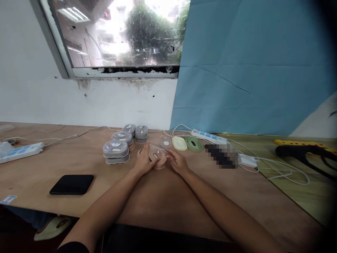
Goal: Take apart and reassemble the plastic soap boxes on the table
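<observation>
Between my two hands lies a pink oval soap box (158,161) with a slot in its middle and clear plastic about it. My left hand (144,161) holds its left side, thumb across the front and fingers along the edge. On the right side, the bent fingers of my right hand (179,162) grip the rim. Just behind are a clear lid (165,142) with a round white label, a pale yellow soap dish (179,143) and a green soap dish (194,144). To the left stand several grey soap boxes (116,152) with clear lids and labels.
A black phone-like slab (72,185) lies at the front left. Power strips rest at the left (22,153) and back right (209,136), with white cables along the wall. A pixelated dark object (221,155) and a white adapter (247,160) are to the right.
</observation>
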`<move>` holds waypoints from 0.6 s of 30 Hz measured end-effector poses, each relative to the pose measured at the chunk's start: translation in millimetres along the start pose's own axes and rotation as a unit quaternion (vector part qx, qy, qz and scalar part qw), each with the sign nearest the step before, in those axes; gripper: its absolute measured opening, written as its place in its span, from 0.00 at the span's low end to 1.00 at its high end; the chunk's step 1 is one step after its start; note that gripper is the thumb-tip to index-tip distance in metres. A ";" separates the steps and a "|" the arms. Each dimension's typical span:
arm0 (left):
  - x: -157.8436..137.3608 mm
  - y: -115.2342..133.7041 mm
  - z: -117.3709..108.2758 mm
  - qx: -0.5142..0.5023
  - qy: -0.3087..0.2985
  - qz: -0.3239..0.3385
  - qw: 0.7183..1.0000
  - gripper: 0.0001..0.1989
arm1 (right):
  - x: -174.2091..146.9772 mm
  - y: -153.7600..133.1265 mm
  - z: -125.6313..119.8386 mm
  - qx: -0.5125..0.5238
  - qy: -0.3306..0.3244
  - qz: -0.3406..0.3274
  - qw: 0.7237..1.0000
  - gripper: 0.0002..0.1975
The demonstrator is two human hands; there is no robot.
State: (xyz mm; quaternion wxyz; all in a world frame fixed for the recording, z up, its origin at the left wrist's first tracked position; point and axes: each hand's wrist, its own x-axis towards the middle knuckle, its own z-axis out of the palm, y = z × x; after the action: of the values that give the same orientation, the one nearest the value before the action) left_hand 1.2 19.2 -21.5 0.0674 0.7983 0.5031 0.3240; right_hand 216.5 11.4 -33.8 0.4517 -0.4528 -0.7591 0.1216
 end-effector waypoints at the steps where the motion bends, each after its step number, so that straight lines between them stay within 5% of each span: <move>1: 0.8 0.4 -0.9 -0.001 0.018 0.000 1.000 0.38 | -1.0 -0.7 -0.6 -0.013 0.001 -0.007 1.000 0.24; 5: 4.4 0.3 -8.5 0.002 0.077 -0.029 0.997 0.17 | -4.1 0.3 -2.5 -0.040 0.034 -0.054 0.997 0.24; 10: 9.2 -0.9 -13.3 -0.025 0.122 -0.116 0.985 0.16 | -4.9 0.9 0.1 -0.112 0.145 -0.102 0.978 0.28; 15: 8.5 5.3 -3.9 -0.142 0.141 -0.147 0.969 0.20 | -1.8 -16.8 17.1 -0.184 0.037 -0.256 0.948 0.17; 18: 5.3 9.9 1.3 -0.222 0.152 -0.105 0.957 0.24 | 4.7 -25.4 24.3 -0.182 0.050 -0.287 0.939 0.18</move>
State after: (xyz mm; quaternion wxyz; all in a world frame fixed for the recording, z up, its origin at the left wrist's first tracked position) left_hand 11.0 19.2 -15.9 0.1994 0.6472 0.5039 0.5362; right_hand 181.7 6.4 -29.7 0.4146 -0.2955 -0.8425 -0.1760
